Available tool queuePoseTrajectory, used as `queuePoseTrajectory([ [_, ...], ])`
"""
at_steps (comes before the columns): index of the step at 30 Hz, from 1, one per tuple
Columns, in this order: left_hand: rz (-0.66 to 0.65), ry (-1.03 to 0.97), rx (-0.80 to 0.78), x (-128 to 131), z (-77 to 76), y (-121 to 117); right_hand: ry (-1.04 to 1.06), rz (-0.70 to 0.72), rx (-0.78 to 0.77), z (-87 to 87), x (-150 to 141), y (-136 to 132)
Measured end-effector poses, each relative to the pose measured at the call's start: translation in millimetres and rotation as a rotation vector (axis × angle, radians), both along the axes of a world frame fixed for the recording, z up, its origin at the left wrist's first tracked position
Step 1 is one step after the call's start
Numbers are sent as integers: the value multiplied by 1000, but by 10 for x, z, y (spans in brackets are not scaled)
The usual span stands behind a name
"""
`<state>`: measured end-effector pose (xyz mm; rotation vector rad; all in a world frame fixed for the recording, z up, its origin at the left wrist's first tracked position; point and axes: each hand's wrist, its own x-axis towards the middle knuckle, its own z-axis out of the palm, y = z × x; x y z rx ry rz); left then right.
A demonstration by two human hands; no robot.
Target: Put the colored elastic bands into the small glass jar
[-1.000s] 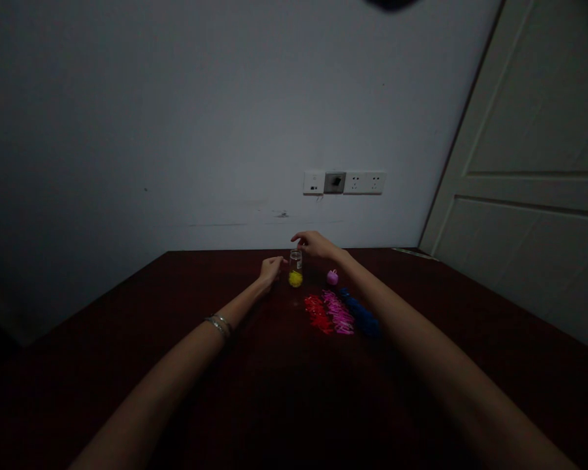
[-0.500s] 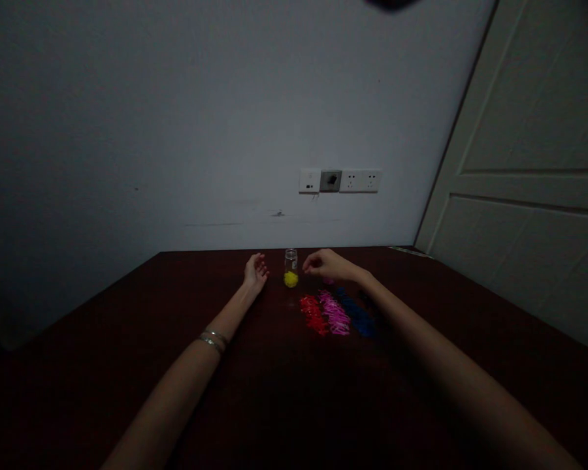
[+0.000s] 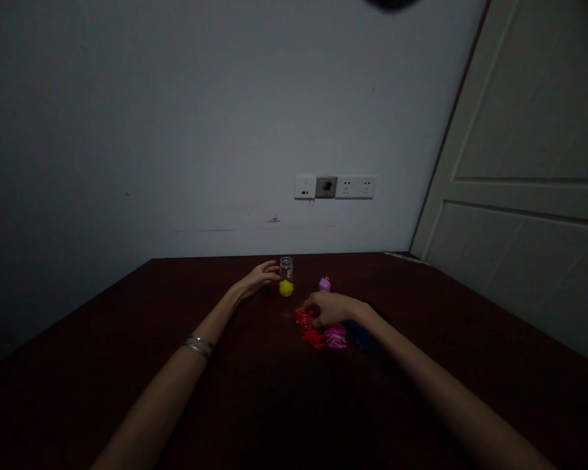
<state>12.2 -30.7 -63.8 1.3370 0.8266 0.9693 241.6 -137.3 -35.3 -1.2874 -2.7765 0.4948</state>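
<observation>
A small clear glass jar [image 3: 286,269] stands upright on the dark table, with yellow pieces [image 3: 286,288] at its bottom. My left hand [image 3: 259,277] is at the jar's left side, fingers stretched and apart; I cannot tell whether the fingertips touch the glass. Over a pile of thin red strips [image 3: 313,338] hangs my right hand [image 3: 330,308], its fingers bent down at the pile's far end, thumb and fingers apart. Pink strips [image 3: 336,337] and dark blue strips [image 3: 359,335] lie to the right, partly hidden by my right hand and forearm.
A small pink-purple object [image 3: 325,284] with a loop on top sits beyond my right hand. The dark red-brown table [image 3: 255,385] meets a pale wall bearing sockets and a switch [image 3: 326,187]. A pale panelled door [image 3: 529,196] is at the right.
My right hand has moved from beside the jar down towards me to the red strips. My left hand has turned over and come to the jar's side. The pink-purple object is now uncovered.
</observation>
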Motion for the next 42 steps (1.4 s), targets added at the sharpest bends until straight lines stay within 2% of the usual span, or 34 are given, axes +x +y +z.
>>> queuePoseTrajectory([
  [4,-187,51,56,59,26,-49,-63,25,35,-17,-30,24],
  [9,-247,54,80,128,28,-43,-55,53,96,-35,-55,56],
  [25,-125,98,109,161,-64,-57,-6,11,34,-63,-43,71],
  [35,-34,31,190,480,-131,-123,-14,5,90,-70,-60,55],
  [42,3,55,229,588,-191,-128,160,25,17,-88,-43,89],
])
